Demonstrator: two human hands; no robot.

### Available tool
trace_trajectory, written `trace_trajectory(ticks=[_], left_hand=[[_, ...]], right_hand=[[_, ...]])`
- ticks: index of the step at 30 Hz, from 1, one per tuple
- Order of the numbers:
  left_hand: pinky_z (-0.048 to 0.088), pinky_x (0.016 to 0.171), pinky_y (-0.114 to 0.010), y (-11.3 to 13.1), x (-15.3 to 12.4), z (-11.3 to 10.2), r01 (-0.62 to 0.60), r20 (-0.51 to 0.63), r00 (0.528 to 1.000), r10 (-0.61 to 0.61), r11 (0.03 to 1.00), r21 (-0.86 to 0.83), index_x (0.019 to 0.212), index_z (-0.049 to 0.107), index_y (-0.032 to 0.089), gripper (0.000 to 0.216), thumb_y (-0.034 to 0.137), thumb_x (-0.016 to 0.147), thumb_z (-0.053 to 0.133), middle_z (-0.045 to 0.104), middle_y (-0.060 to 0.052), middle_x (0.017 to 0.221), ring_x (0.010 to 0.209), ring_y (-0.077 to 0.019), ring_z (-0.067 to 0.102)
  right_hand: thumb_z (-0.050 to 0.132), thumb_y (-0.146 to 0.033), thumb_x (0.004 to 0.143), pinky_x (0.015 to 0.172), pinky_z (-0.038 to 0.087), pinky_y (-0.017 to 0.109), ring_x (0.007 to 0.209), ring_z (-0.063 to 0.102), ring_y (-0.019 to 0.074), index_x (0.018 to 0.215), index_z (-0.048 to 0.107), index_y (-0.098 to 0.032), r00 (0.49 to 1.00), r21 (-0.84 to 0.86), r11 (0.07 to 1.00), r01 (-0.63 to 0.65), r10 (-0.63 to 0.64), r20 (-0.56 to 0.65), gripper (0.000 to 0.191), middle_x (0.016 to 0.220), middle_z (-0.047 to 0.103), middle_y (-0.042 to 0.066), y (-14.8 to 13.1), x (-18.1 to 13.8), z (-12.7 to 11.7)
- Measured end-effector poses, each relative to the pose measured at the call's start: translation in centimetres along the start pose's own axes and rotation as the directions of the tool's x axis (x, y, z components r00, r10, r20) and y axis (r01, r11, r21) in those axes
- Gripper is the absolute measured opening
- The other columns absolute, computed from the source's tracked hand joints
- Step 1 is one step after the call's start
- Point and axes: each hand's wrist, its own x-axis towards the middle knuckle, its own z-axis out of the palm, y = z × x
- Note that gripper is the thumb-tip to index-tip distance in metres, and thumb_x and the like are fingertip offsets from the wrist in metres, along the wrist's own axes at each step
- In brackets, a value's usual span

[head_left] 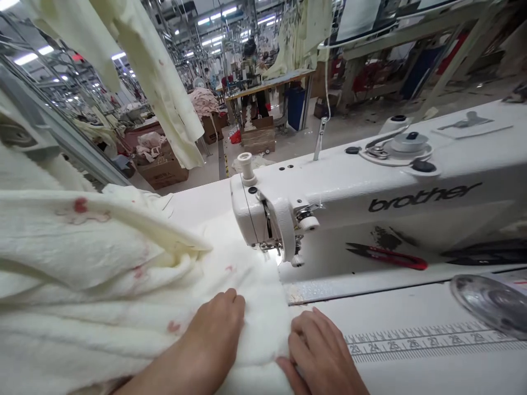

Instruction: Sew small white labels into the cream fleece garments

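Cream fleece fabric (263,334) with small pink and red prints lies over the bed of a white sewing machine (333,186). Its right edge runs up to the lit needle area (272,255), where the presser foot is partly lost in glare. My left hand (220,329) is closed on top of the fabric, its fingers curled into the pile and their tips hidden. At the fabric's right edge, my right hand (317,351) pinches the cloth between thumb and bent fingers. More of the fabric is heaped in folds at the left.
Red-handled thread snips (387,257) lie under the machine arm, with dark tools (486,252) farther right. A printed ruler scale (428,343) runs along the table front, near a round clear object (492,302). Cream cloth pieces (164,82) hang at upper left. Beyond are cardboard boxes (162,173) and worktables.
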Motion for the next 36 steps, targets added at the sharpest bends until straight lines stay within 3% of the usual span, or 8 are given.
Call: trace_trajectory(ticks=[3, 6, 9, 12, 17, 20, 25, 36], left_hand=[[0.043, 0.071, -0.034, 1.0, 0.6, -1.3, -0.017, -0.142, 0.990, -0.008, 0.984, -0.176, 0.082, 0.053, 0.016, 0.020, 0.014, 0.090, 0.034, 0.059, -0.005, 0.085, 0.076, -0.0198, 0.056], [0.040, 0.067, -0.028, 1.7, 2.5, -2.2, -0.097, -0.277, 0.961, -0.021, 0.909, -0.405, 0.077, 0.054, 0.017, 0.014, 0.020, 0.087, 0.044, 0.060, -0.001, 0.078, 0.071, -0.0154, 0.055], [0.038, 0.062, -0.025, 1.6, 4.7, -1.5, -0.042, -0.184, 0.979, -0.088, 0.797, -0.603, 0.073, 0.056, 0.018, 0.012, 0.023, 0.082, 0.052, 0.059, 0.001, 0.065, 0.062, -0.0134, 0.053], [0.037, 0.058, -0.023, 1.2, 6.1, -0.3, 0.054, -0.063, 0.987, -0.146, 0.684, -0.727, 0.070, 0.056, 0.017, 0.013, 0.026, 0.080, 0.054, 0.054, 0.004, 0.054, 0.054, -0.0116, 0.050], [0.037, 0.053, -0.021, 1.0, 6.5, 0.4, 0.070, -0.045, 0.983, -0.176, 0.596, -0.800, 0.071, 0.058, 0.016, 0.014, 0.029, 0.077, 0.057, 0.054, 0.005, 0.056, 0.049, -0.0095, 0.051], [0.038, 0.050, -0.021, 1.2, 6.5, 0.5, 0.086, -0.025, 0.981, -0.190, 0.553, -0.829, 0.072, 0.058, 0.016, 0.014, 0.030, 0.076, 0.058, 0.055, 0.005, 0.058, 0.046, -0.0089, 0.050], [0.039, 0.053, -0.022, 1.7, 6.8, 0.8, 0.108, -0.045, 0.972, -0.233, 0.605, -0.789, 0.070, 0.060, 0.016, 0.011, 0.025, 0.075, 0.057, 0.057, 0.003, 0.058, 0.049, -0.0100, 0.052], [0.041, 0.054, -0.022, 1.6, 6.9, 1.2, 0.101, -0.081, 0.966, -0.246, 0.644, -0.759, 0.068, 0.059, 0.017, 0.010, 0.023, 0.074, 0.055, 0.059, 0.003, 0.057, 0.049, -0.0109, 0.057]], right_hand=[[0.047, -0.024, 0.089, 0.092, 0.039, 0.039, 0.099, 0.047, 0.0237, 0.088, 0.052, -0.020, 0.996, -0.032, 0.998, 0.055, -0.053, 0.075, 0.006, 0.100, 0.051, 0.007, 0.8, 0.1, -0.9], [0.055, -0.031, 0.086, 0.088, 0.042, 0.037, 0.114, 0.040, 0.0280, 0.106, 0.052, -0.018, 0.990, -0.092, 0.989, 0.116, -0.107, 0.095, 0.025, 0.119, 0.045, 0.012, 1.4, 0.4, -1.6], [0.052, -0.026, 0.087, 0.088, 0.041, 0.039, 0.113, 0.041, 0.0274, 0.102, 0.053, -0.019, 0.990, -0.088, 0.991, 0.099, -0.090, 0.106, 0.017, 0.115, 0.046, 0.012, 1.5, 0.7, -1.6], [0.046, -0.018, 0.090, 0.086, 0.040, 0.040, 0.106, 0.045, 0.0261, 0.086, 0.052, -0.019, 0.999, -0.066, 0.998, 0.021, -0.019, 0.039, 0.008, 0.104, 0.049, 0.009, 1.1, 1.2, -0.8], [0.043, -0.014, 0.092, 0.080, 0.041, 0.039, 0.094, 0.048, 0.0237, 0.078, 0.047, -0.017, 0.994, -0.054, 0.996, -0.071, 0.066, -0.082, 0.015, 0.091, 0.050, 0.009, 0.9, 2.0, 0.7], [0.043, -0.020, 0.093, 0.078, 0.044, 0.037, 0.096, 0.048, 0.0247, 0.089, 0.051, -0.015, 0.995, -0.063, 0.997, -0.053, 0.048, -0.089, 0.010, 0.093, 0.050, 0.010, 1.3, 2.0, 0.8], [0.043, -0.026, 0.094, 0.077, 0.048, 0.036, 0.096, 0.047, 0.0242, 0.128, 0.046, -0.009, 1.000, -0.124, 0.992, -0.015, 0.012, -0.023, 0.038, 0.098, 0.048, 0.011, 1.7, 1.6, 0.5], [0.046, -0.024, 0.092, 0.080, 0.048, 0.037, 0.100, 0.044, 0.0252, 0.131, 0.044, -0.008, 0.999, -0.123, 0.992, -0.030, 0.032, 0.014, 0.043, 0.100, 0.046, 0.012, 1.3, 1.9, 0.3]])
